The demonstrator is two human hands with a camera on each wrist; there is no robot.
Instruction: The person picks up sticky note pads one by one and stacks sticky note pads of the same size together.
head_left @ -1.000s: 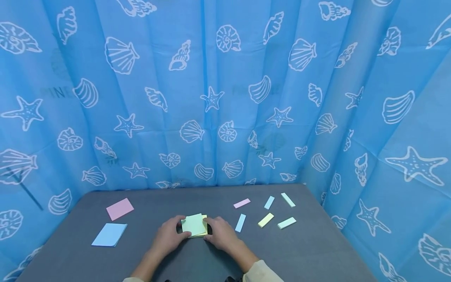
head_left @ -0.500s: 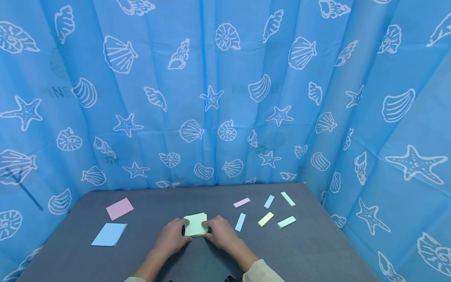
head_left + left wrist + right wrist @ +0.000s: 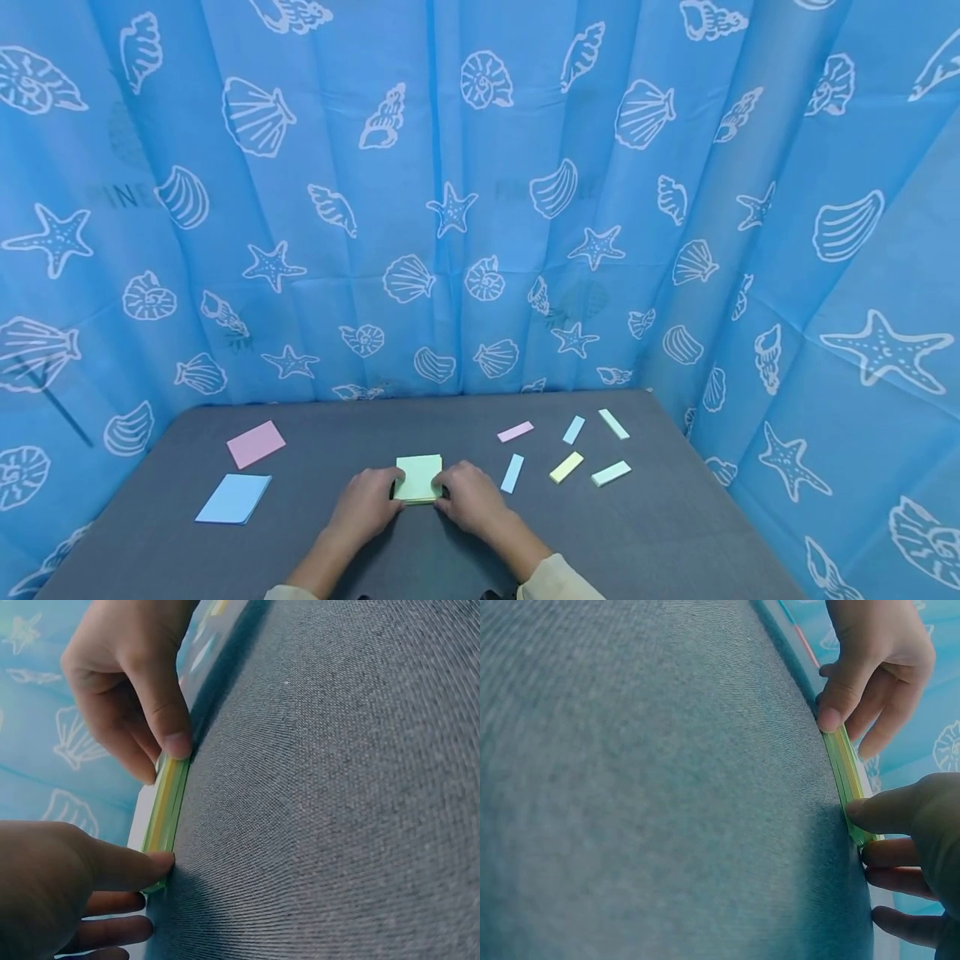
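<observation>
I see the person's left hand (image 3: 365, 507) and right hand (image 3: 472, 498) at either side of a small stack of square notes (image 3: 417, 479), which lies on the grey surface (image 3: 600, 533) in front of the person, roughly midway between the two arms. The left fingers pinch the stack at its left side, the thumb at the near edge; the right fingers pinch it the same way at its right side. From the wrist views I make out green and yellow layers along the near edge, with the sheets close to level and both thumbs touching them. The top sheet is pale green.

Well apart to the left, I have a pink pad (image 3: 256, 444) farther back and a blue pad (image 3: 232, 498) nearer the person. To the right of the hands I count six narrow strips: a pink strip (image 3: 515, 432), a blue strip (image 3: 573, 430) and a pale green strip (image 3: 613, 424) in the back row, then a second blue strip (image 3: 512, 473), a yellow strip (image 3: 566, 467) and a second pale green strip (image 3: 611, 474) in front. Behind the surface I see a blue curtain (image 3: 480, 167) printed with white shells and starfish. A cream sleeve (image 3: 558, 581) covers the right forearm near the wrist camera.
</observation>
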